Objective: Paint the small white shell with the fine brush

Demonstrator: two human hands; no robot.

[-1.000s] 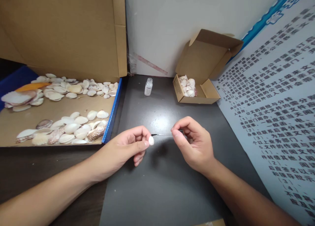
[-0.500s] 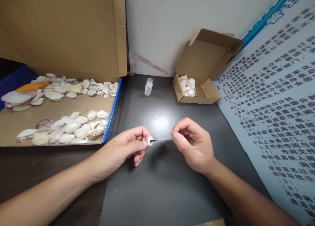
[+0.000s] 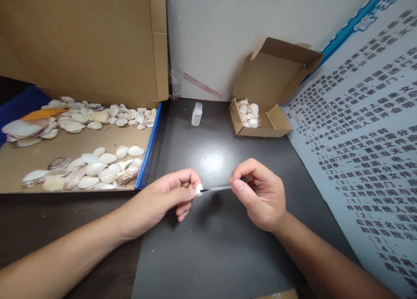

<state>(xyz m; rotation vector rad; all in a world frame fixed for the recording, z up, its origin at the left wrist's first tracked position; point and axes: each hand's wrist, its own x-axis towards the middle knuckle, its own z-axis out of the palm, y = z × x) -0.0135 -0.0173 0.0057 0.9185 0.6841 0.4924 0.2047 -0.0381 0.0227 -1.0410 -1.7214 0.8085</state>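
Dark table [image 3: 182, 255], sheet [image 3: 358, 138] reading “公文的阅批与分转”.
Left hand [image 3: 177, 194] pinches shell [image 3: 198, 193]; right hand [image 3: 262, 195] pinches brush [image 3: 220, 188], tip on shell; bottle [image 3: 196, 116] illegibly labelled.

The left forearm [image 3: 78, 251] slants in from the near left, the right forearm [image 3: 319, 260] from the near right. Left hand [image 3: 171, 192] and right hand [image 3: 262, 195] face each other, apart, both pinching.

A pale wall [image 3: 228, 25] stands behind a dark tabletop [image 3: 208, 255] catching bright glare [image 3: 213, 159].

The right hand [image 3: 262, 195] partly hides the brush [image 3: 221, 188].
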